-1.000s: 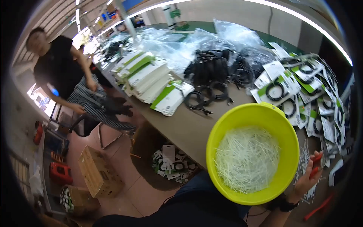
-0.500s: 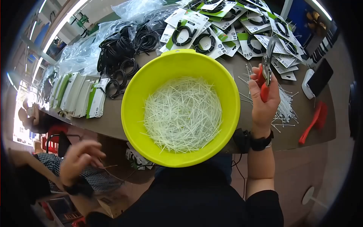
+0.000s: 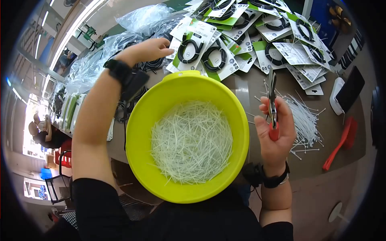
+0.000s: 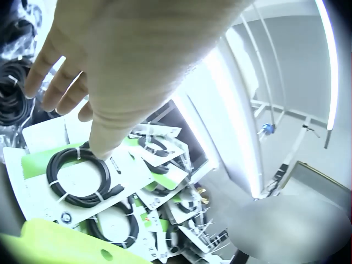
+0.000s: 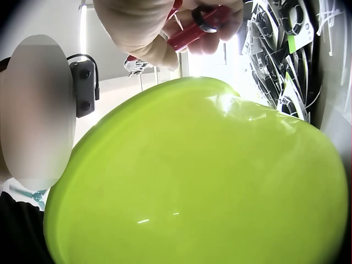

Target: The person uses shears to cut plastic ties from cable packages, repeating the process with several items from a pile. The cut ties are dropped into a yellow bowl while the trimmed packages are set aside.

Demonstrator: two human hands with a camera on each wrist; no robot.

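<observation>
My left hand (image 3: 149, 50) reaches past the bowl to the carded cables. Its fingers are extended and loosely spread. In the left wrist view the thumb overlaps the edge of a white and green card bearing a coiled black cable (image 4: 77, 200). My right hand (image 3: 281, 140) grips red-handled pliers (image 3: 274, 125), their metal jaws pointing up, to the right of a yellow-green plastic bowl (image 3: 138, 120). Many thin white plastic strips (image 3: 193, 140) fill the bottom of the bowl. The bowl's outer side fills much of the right wrist view.
White cable ties (image 3: 303, 120) lie in a pile right of the right hand. Beyond them are a red brush (image 3: 343, 140) and a dark-screened device (image 3: 349, 90). More carded cables (image 3: 277, 54) heap at the back right. Clear plastic bags (image 3: 140, 20) lie at the back left.
My left hand has swung from the lower left up over the bowl's far left side to the carded cables. The right hand still holds the pliers. The head view has turned right since the first frame.
</observation>
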